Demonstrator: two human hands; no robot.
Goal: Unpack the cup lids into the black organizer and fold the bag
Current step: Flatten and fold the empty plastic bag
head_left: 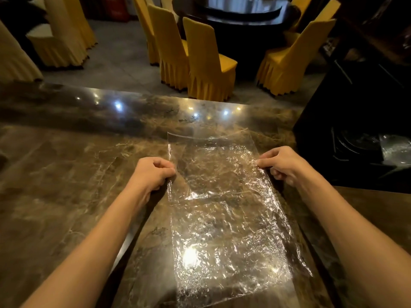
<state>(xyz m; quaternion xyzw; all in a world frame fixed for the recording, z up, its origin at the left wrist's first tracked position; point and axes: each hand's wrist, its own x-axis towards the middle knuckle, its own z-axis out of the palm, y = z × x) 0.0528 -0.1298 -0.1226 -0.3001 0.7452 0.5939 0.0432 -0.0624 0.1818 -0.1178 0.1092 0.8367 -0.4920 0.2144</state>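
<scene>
A clear, crinkled plastic bag [222,214] lies flat and empty on the brown marble counter [66,174], stretching from the near edge toward the middle. My left hand [153,172] pinches the bag's left edge, fingers closed on the plastic. My right hand [282,163] pinches the right edge at about the same height. The far end of the bag extends past both hands and curls up slightly. At the right, the black organizer [360,138] sits in shadow, with the rims of stacked clear cup lids [355,143] faintly visible inside.
Beyond the counter's far edge are several chairs in yellow covers [206,63] around a dark round table [240,12]. Another crinkled clear plastic piece [398,150] lies at the far right by the organizer.
</scene>
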